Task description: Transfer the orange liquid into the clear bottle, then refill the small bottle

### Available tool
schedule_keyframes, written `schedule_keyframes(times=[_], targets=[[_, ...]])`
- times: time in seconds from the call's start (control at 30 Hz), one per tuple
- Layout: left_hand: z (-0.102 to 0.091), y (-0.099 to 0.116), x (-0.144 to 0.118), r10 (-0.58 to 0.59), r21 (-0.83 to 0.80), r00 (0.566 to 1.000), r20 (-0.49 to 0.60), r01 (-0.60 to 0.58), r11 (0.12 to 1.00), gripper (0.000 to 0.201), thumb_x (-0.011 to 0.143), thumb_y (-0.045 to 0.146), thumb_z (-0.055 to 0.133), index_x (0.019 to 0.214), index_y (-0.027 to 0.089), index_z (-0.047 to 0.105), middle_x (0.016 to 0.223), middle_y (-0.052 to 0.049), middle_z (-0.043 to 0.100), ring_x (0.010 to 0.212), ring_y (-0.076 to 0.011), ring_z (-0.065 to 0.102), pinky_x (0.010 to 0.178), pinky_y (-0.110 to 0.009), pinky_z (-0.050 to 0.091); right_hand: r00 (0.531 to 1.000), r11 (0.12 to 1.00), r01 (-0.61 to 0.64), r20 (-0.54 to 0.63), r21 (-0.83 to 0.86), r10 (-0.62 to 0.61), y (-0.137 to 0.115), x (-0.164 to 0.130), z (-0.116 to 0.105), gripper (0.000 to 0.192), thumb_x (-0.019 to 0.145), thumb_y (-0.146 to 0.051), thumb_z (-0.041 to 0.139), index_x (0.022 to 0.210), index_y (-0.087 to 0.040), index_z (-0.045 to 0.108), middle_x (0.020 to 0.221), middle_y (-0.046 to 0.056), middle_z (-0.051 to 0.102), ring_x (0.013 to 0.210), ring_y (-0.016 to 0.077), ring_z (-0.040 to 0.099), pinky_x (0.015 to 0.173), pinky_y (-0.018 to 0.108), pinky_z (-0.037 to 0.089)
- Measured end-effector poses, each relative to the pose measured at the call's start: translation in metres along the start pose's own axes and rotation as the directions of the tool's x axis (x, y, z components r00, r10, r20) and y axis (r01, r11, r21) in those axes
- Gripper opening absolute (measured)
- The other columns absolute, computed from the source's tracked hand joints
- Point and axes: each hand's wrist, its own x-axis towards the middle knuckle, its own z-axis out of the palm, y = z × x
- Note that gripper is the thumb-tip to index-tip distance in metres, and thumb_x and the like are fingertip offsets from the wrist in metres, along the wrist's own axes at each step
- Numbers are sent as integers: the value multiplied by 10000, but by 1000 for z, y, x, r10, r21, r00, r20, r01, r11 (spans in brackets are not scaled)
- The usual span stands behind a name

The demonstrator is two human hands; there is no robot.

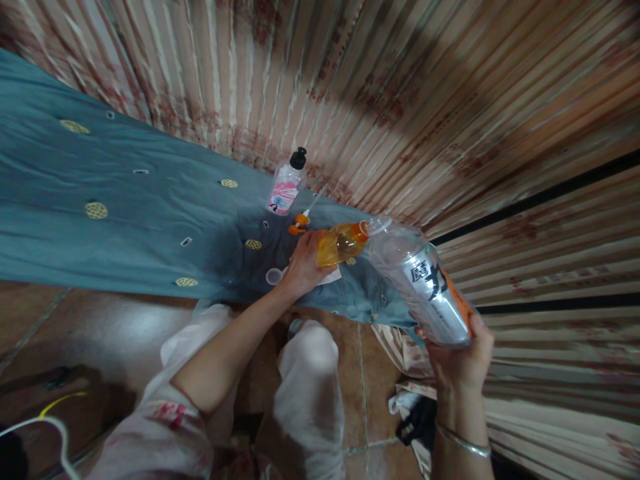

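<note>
In the hands (304, 263) (460, 352), 2 bottles (336, 245) (425, 287), perhaps mouth-to-mouth.

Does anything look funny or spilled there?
The orange pump top looks odd: it lies loose on the blue cloth, not screwed onto anything. The big bottle tilts, but the right hand holds it. No spill shows.

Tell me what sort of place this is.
Likely a room in a home, perhaps a bedroom: a patterned teal cloth like a bedsheet, a pleated floral curtain and a tiled floor.
</note>
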Motion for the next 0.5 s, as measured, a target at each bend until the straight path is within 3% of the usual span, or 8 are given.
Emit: schedule_keyframes(times=[0.5], targets=[[-4,4,2,-4,-9,1000,14,4,1000,661,656,209,827,1245,232,528,1205,-81,612,1158,-300,601,1044,-495,513,998,1000,-31,52,-6,31,-6,-4,1,606,660,-654,688,1079,-217,709,947,90,713,679,235,687,382,222,378]])
